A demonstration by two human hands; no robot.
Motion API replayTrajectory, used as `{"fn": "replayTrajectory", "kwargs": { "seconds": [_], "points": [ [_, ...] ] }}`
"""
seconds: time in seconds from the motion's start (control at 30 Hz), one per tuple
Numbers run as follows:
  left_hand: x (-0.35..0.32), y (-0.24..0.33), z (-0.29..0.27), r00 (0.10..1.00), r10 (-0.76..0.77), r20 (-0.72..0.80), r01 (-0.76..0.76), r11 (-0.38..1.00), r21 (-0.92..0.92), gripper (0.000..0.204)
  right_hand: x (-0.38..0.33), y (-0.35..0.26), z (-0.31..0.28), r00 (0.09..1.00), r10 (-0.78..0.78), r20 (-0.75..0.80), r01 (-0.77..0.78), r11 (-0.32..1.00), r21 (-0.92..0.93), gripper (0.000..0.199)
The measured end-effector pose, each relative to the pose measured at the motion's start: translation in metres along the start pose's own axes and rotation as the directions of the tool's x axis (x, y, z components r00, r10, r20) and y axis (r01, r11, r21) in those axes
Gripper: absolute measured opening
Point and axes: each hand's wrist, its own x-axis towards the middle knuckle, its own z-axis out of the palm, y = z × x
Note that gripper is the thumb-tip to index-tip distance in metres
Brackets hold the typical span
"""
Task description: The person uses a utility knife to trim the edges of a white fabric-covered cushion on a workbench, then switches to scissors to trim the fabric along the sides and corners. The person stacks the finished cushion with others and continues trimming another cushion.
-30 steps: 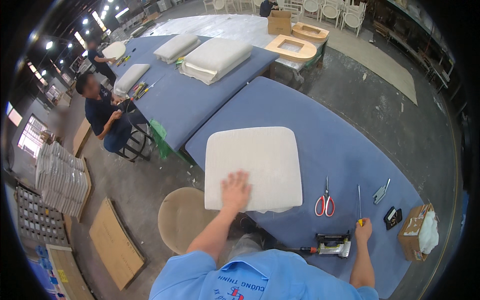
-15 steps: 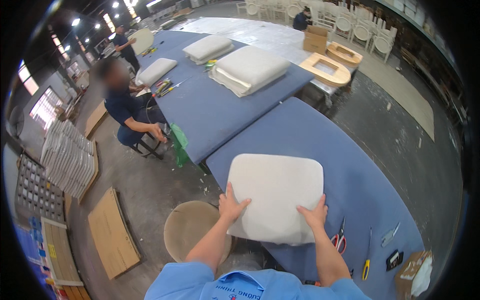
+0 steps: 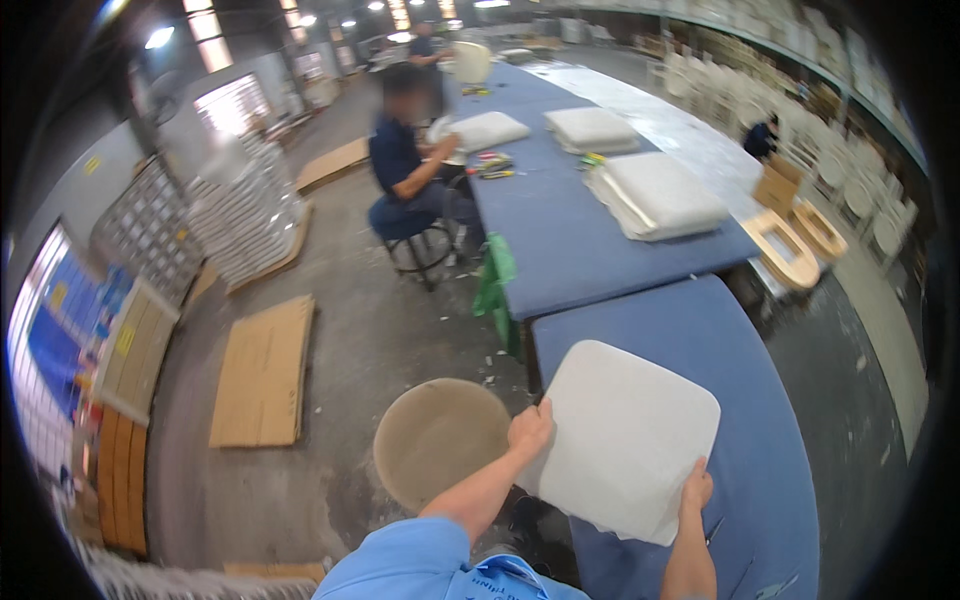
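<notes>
A white, square seat pad with rounded corners point(image 3: 630, 440) is held in both hands, tilted over the near blue table point(image 3: 770, 500). My left hand point(image 3: 531, 428) is closed on its left edge. My right hand point(image 3: 698, 486) grips the right edge near the lower corner, with its fingers partly hidden behind the pad. Loose fabric shows along the pad's lower edge. Scissors point(image 3: 714, 530), only partly visible, lie on the table beside my right forearm.
A round tan stool top point(image 3: 443, 440) is left of my hands. Flat cardboard point(image 3: 262, 375) lies on the floor. Stacked white pads point(image 3: 660, 195) and hand tools point(image 3: 492, 165) sit on the farther blue table point(image 3: 630, 270). A seated co-worker point(image 3: 405, 150) works at its left side.
My view has swung left. The pad has turned clockwise in my hands, and my left hand has shifted to its edge. The seated co-worker's lowered hand has come up to the work.
</notes>
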Motion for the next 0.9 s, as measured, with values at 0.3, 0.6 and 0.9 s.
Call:
{"fn": "replayTrajectory", "kwargs": {
  "seconds": [0.3,0.6,0.9],
  "points": [
    [-0.285,-0.179,-0.147,0.740,-0.238,-0.629,-0.205,0.811,-0.548,0.063,-0.154,-0.047,-0.026,0.813,-0.389,0.434,-0.172,0.552,0.816,0.067],
    [-0.584,-0.253,-0.254,0.636,-0.238,-0.734,-0.746,0.053,-0.664,0.059,-0.333,-0.183,0.005,-0.616,-0.690,0.380,-0.532,0.720,0.446,0.072],
    [-0.897,-0.367,-0.074,0.425,-0.819,-0.386,-0.808,-0.152,-0.569,0.055,-0.621,0.035,-0.001,-0.839,0.057,0.541,0.097,0.994,0.044,0.066]
  ]
}}
